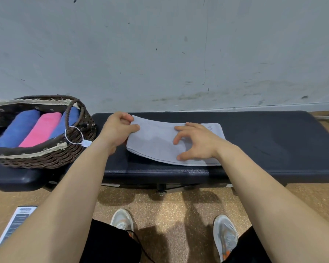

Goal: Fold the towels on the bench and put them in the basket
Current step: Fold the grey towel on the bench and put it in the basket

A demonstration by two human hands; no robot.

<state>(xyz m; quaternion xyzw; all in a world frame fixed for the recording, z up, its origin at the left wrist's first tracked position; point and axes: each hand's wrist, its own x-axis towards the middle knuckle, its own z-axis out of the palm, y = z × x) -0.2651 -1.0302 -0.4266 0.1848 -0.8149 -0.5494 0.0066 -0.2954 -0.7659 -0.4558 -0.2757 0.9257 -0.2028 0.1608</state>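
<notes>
Nearest: my shoes (pixel 122 219) on the speckled floor, both forearms reaching forward over the bench (pixel 273 141).

Right hand (pixel 196 143): fingers spread, nothing gripped, tips pressing down on the grey towel (pixel 156 141) right of its middle.

The towel lies flat on the bench pad, already folded into a narrow strip. Its long axis runs left to right along the bench.

Left hand (pixel 118 130): thumb and curled fingers pinch the towel's left end at the far corner, which looks slightly lifted.

Key relation: the grip is at the left end and the rest of the strip stretches away to the right, under the right hand's pin. I judge the next fold or roll goes left to right along that axis.

The basket (pixel 46 160) sits left of the towel on a separate pad, nearer the left hand. It holds two blue rolls (pixel 21 128) and a pink roll (pixel 42 130) side by side.

Farthest back is a scuffed grey wall (pixel 160 54).
</notes>
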